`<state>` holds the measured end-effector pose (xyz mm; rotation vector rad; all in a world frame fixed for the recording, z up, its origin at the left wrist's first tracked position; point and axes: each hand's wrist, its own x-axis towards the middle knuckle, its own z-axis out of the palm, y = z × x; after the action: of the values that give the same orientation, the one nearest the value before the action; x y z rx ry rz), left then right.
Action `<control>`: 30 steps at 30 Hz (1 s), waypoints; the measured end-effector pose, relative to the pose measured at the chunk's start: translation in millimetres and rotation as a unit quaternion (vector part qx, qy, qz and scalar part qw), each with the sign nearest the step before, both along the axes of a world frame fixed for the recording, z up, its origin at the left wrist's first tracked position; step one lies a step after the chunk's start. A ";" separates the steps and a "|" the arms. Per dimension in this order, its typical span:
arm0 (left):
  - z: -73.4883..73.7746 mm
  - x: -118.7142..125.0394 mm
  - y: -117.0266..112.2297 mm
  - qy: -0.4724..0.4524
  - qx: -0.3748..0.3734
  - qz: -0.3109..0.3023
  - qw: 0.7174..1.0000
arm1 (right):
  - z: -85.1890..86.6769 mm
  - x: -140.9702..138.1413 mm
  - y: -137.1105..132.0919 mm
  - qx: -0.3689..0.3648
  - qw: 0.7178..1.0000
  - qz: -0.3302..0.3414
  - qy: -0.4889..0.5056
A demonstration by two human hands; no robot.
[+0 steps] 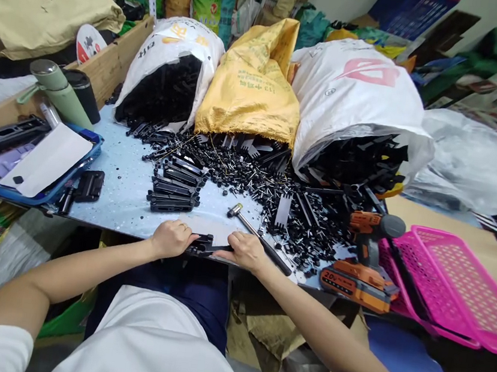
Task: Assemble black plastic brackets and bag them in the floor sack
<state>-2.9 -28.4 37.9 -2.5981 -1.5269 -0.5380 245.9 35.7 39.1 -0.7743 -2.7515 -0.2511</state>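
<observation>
My left hand (172, 238) and my right hand (244, 250) both hold a flat black plastic part (206, 245) at the near edge of the light blue table (126, 186). The part lies between the two hands, one hand on each end. A small hammer (255, 236) with a metal head lies on the table just past my right hand, its black handle running under that hand's far side. A stack of similar black parts (175, 186) sits a little beyond my left hand.
Three open sacks, white (174, 50), yellow (255, 81) and white (360, 91), spill black parts and small pins (270, 189) across the table. An orange cordless drill (364, 260) and pink baskets (449, 283) lie right. A blue tray (84, 160), a green flask (58, 93) stand left.
</observation>
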 end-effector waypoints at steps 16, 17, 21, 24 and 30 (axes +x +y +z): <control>94.2 -15.9 -57.6 -0.378 -0.096 -0.156 0.907 | 85.7 -56.6 -55.1 -0.409 0.837 0.250 0.263; 93.4 -18.3 -54.1 -0.363 -0.131 -0.126 0.914 | 80.6 -58.7 -52.9 -0.439 0.829 0.220 0.266; 86.7 -35.1 -19.2 -0.342 -0.362 0.037 0.866 | 59.5 -64.2 -30.7 -0.576 0.762 0.006 0.296; 85.1 -44.4 6.6 -0.415 -0.477 0.099 0.768 | 51.9 -67.9 -16.2 -0.660 0.672 -0.096 0.322; 89.2 -45.9 14.9 -0.482 -0.535 0.062 0.691 | 51.7 -73.4 -17.3 -0.731 0.583 -0.105 0.339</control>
<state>-48.8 -13.5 127.1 -2.9779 -3.0855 -1.5799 172.5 18.5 90.8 -1.0771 -1.5217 2.0168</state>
